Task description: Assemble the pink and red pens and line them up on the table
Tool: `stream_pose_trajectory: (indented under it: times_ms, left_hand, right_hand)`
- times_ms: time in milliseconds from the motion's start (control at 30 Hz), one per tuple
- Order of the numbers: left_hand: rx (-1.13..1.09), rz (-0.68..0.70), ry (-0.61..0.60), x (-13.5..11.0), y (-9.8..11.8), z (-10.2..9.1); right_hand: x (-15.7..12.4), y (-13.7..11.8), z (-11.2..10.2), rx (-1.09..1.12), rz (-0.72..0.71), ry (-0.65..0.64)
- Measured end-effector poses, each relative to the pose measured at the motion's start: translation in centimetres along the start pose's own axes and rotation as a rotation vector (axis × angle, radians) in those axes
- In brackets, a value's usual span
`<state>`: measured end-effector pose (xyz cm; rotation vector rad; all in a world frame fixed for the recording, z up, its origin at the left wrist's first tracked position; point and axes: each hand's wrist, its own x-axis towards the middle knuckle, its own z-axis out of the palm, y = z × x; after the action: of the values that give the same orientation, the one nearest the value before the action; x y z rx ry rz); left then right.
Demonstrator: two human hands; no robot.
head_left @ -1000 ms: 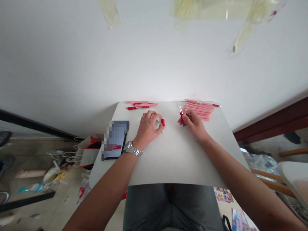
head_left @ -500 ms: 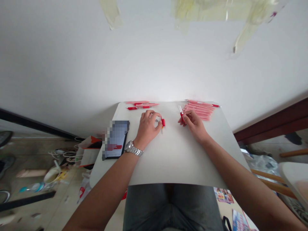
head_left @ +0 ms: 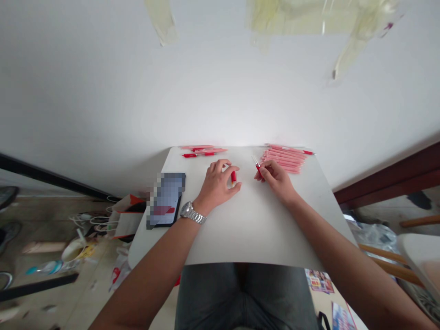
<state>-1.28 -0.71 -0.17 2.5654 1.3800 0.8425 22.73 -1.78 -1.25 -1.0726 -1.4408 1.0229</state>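
My left hand (head_left: 220, 184), with a metal watch (head_left: 191, 212) at the wrist, has its thumb and index finger spread apart around a small red pen part (head_left: 233, 176). That part lies on the white table (head_left: 240, 229); part of it is hidden by the fingers. To the right, my right hand (head_left: 275, 178) pinches a red pen piece (head_left: 258, 169) with thin pale prongs pointing up and left. Behind my right hand lies a row of several pink pens (head_left: 284, 158). Farther back on the left are several red and pink pens (head_left: 202, 151).
A phone (head_left: 167, 199) with a blurred screen lies at the table's left side. A white wall (head_left: 220, 91) rises behind the table. Bags (head_left: 127, 215) and a plastic bottle (head_left: 48, 267) are on the floor at left; a white chair (head_left: 419, 252) stands at right.
My left thumb and index finger have spread wider, and that hand has shifted slightly right. The red piece in my right hand tilts more to the left.
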Motion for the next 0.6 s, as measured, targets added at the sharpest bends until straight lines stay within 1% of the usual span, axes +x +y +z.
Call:
stream_pose_trajectory:
  times_ms: [233,367,600]
  left_hand:
    - [0.05,0.001,-0.034,0.05,0.38,-0.27]
    - [0.06,0.008,-0.031,0.13,0.61,-0.45]
    - [0.026,0.024,-0.019,0.08,0.57,-0.18]
  right_hand:
    - [-0.07,0.19,-0.05,-0.007,-0.004,-0.009]
    - [-0.1,0.22,-0.07,-0.012,-0.005,-0.011]
    - [-0.18,0.0,-0.04,-0.025,-0.002,-0.014]
